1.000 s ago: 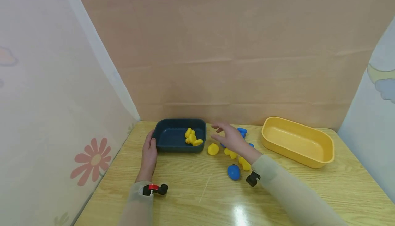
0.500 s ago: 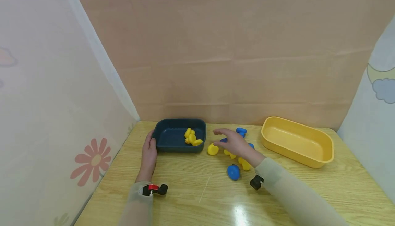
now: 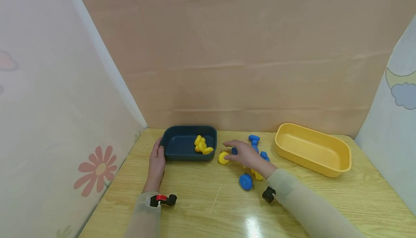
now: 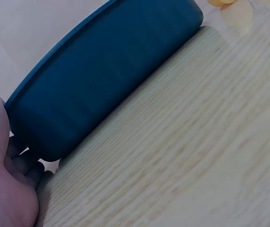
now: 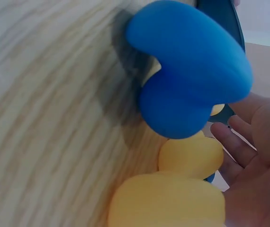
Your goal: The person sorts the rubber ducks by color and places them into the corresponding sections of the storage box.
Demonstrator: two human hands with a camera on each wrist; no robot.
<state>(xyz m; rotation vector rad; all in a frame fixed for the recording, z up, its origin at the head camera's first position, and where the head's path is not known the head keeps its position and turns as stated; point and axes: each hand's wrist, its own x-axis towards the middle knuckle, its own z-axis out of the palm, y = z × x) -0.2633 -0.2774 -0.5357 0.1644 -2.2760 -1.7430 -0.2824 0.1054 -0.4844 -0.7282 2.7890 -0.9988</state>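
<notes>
A dark blue tray (image 3: pixel 182 144) holding several yellow toy pieces (image 3: pixel 201 145) sits at the back left of the wooden table (image 3: pixel 201 209). My left hand (image 3: pixel 159 148) rests against the tray's left end, fingers touching its wall (image 4: pixel 102 85). To the right lies a loose pile of yellow and blue pieces. My right hand (image 3: pixel 227 150) hovers low over the pile, fingers relaxed and spread, its tips close to a round yellow piece (image 3: pixel 222 158). In the right wrist view a blue piece (image 5: pixel 192 85) and yellow pieces (image 5: pixel 192 156) lie just before the open palm (image 5: pixel 253 165).
An empty yellow tray (image 3: pixel 325 165) stands at the back right. Blue pieces lie at the back of the pile (image 3: pixel 254 138) and nearer me (image 3: pixel 246 181). Curtained walls close in the table on the left, back and right.
My right hand has dropped and drawn back from beside the dark tray down to the pile, nearing the round yellow piece. The left hand and both trays have stayed put.
</notes>
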